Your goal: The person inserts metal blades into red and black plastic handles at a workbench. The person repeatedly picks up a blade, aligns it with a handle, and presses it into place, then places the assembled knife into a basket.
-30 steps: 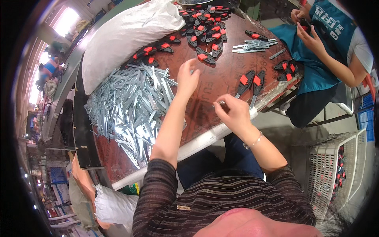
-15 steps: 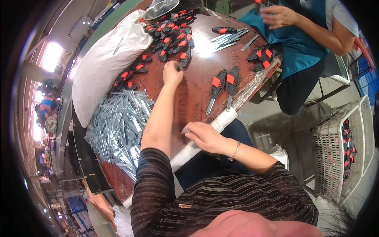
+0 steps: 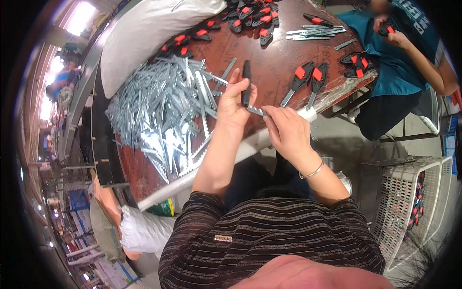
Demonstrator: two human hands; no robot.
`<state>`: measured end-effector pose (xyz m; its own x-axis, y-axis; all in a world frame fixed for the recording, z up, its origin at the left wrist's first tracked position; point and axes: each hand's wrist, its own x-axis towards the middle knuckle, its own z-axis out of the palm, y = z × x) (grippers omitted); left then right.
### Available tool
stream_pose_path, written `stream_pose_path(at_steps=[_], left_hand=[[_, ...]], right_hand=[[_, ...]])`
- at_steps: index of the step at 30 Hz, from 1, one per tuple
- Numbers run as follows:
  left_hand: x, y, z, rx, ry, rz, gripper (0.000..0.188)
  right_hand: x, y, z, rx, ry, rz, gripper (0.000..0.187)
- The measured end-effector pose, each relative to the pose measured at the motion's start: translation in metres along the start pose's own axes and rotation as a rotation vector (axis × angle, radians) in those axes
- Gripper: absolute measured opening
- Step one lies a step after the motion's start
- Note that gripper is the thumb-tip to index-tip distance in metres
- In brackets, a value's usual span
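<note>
My left hand (image 3: 234, 103) holds a black plastic clamp handle (image 3: 246, 82) upright over the front edge of the brown table (image 3: 269, 67). My right hand (image 3: 287, 129) pinches a small silver metal piece (image 3: 255, 111) against the bottom of that handle. A big heap of toothed silver metal bars (image 3: 166, 108) lies on the table just left of my hands. Two finished black-and-red clamps (image 3: 308, 79) lie to the right of my hands.
Several black-and-red clamps (image 3: 250, 19) and a white sack (image 3: 149, 29) lie at the table's far side. A few loose bars (image 3: 315, 32) lie far right. A person in a teal apron (image 3: 399, 53) works opposite. A plastic basket (image 3: 416, 207) stands on the floor, right.
My left hand has come back from the far pile of clamps with a black handle. My right hand has risen from my lap and met it with a metal piece.
</note>
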<state>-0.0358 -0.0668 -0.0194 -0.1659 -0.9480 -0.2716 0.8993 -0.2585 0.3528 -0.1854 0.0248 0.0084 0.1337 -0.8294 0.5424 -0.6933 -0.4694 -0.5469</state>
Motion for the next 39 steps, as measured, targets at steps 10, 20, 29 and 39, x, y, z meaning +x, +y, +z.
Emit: stream_pose_path(at_steps=[10, 20, 29, 39], left_hand=[[-0.035, 0.003, -0.013, -0.012, -0.046, 0.127, 0.035], [-0.051, -0.008, 0.010, -0.200, 0.065, 0.208, 0.025], [-0.051, -0.015, 0.014, -0.185, -0.099, 0.240, 0.031], [-0.052, -0.027, 0.012, 0.031, -0.326, 0.254, 0.044]], right_hand=[[-0.014, -0.025, -0.006, -0.125, 0.042, -0.033, 0.019], [-0.021, -0.032, -0.009, -0.123, 0.034, -0.041, 0.018], [-0.021, -0.028, -0.009, -0.114, -0.007, -0.023, 0.018], [-0.017, -0.018, 0.006, 0.057, -0.003, 0.142, 0.019]])
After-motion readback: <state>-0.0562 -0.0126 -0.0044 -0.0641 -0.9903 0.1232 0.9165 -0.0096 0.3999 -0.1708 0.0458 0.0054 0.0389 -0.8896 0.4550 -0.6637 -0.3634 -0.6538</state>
